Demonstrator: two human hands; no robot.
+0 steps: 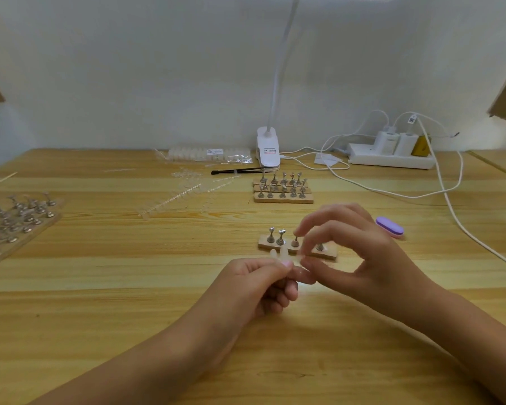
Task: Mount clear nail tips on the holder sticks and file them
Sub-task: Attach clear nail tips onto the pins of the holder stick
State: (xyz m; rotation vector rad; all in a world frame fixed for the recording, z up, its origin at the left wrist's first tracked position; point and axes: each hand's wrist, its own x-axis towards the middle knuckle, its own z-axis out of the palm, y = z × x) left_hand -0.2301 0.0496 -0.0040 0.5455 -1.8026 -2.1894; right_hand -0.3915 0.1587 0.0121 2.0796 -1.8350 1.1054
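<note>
Fingers (pixel 287 289) of the left hand (pixel 254 285) curl under while its thumb presses on a small cluster of clear nail tips (pixel 278 254), which poke up past the knuckles toward twelve o'clock. The pinch looks meant to steady the cluster so that single tips can be taken off it. The right hand (pixel 371 258) meets it from three o'clock, thumb and forefinger closed together on what seems to be one tip, though it is too blurred to be sure. Its other fingers fan upward, probably to stay clear of the sticks beneath.

Just beyond the hands at twelve o'clock sits a wooden base (pixel 263 244) with four upright metal holder sticks (pixel 281 236), kept close so a tip travels only a short way. I cannot tell whether any stick carries a tip yet. At two o'clock a purple file block (pixel 389 226) lies untouched near the right hand, ready for filing.

Farther off at twelve o'clock, three more bases (pixel 283 198) of sticks lie side by side. Clear tip strips (pixel 173 200) lie at ten o'clock and a tray of spare holders (pixel 12 220) at nine. Farthest back, a clip lamp (pixel 268 150) stands at the table's rear edge.
</note>
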